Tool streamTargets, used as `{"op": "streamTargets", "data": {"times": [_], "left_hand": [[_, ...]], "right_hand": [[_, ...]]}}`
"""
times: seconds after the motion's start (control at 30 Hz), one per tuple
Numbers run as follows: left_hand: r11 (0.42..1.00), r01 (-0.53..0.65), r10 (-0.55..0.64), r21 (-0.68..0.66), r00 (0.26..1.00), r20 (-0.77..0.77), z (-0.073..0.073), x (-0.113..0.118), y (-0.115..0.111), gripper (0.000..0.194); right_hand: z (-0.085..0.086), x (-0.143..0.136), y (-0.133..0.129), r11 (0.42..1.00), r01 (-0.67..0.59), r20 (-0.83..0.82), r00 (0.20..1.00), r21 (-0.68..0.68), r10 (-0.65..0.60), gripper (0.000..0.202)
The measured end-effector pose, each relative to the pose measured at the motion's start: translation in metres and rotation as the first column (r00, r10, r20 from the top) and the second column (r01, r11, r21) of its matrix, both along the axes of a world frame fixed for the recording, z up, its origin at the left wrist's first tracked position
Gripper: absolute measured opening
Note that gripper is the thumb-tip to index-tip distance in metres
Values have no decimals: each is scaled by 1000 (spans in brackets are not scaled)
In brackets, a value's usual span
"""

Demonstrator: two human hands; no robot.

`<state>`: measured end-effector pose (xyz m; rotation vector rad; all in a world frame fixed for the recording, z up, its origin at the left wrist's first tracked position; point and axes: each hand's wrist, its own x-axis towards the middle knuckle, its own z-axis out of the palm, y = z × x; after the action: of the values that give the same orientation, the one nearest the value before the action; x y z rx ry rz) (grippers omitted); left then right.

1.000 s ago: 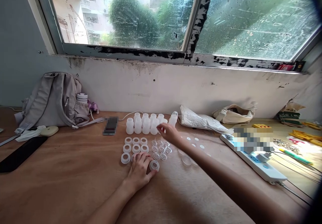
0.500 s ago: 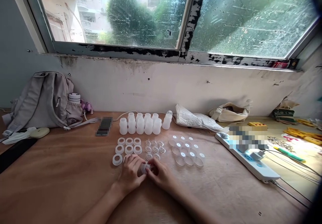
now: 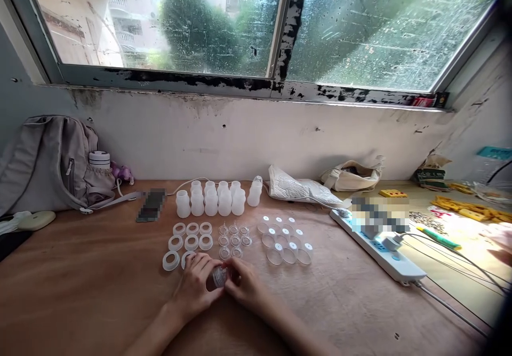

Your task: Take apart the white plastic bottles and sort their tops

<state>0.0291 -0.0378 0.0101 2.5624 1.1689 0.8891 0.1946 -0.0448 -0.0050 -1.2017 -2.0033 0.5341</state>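
My left hand [image 3: 196, 278] is wrapped round a small translucent bottle [image 3: 218, 277], which lies tilted with its ridged, threaded neck to the right. At that neck end, my right hand [image 3: 242, 280] has thumb and fingers pinched together. Whatever they pinch is mostly hidden. Beyond the hands, white screw rings [image 3: 171, 260] lie in rows, one partly covered by my left fingers. Beside these are small clear round pieces [image 3: 224, 253], some with a thin stem. Clear domed covers [image 3: 274, 255] with white dots form rows to the right.
Several frosted bottles [image 3: 197, 205] stand behind the rows, one apart [image 3: 254, 193] with a top on. A phone [image 3: 152, 205] lies left, near a grey backpack [image 3: 52, 158]. A white power strip [image 3: 384, 252] with cables runs along the right. A white padded pouch [image 3: 300, 186] lies against the wall.
The view has swung slightly right, so everything sits further left in the picture. Both hands stay together on the bottle, whose ridged neck shows more clearly now.
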Motion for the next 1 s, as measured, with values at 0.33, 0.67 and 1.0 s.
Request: {"op": "streamTargets", "data": {"times": [0.33,0.67,1.0], "left_hand": [[1000,13,-13,24,1000,1,3,-4,1,32],[976,-190,202,104,972,-120,-10,-18,14,32],[944,-304,320,129,940,-121,-17,-18,18,32]], "right_hand": [[7,9,-3,997,-77,-25,997,28,78,24],[6,27,12,931,359,-27,933,59,-358,15],[4,43,19,880,476,132,872,1,-472,18]]}}
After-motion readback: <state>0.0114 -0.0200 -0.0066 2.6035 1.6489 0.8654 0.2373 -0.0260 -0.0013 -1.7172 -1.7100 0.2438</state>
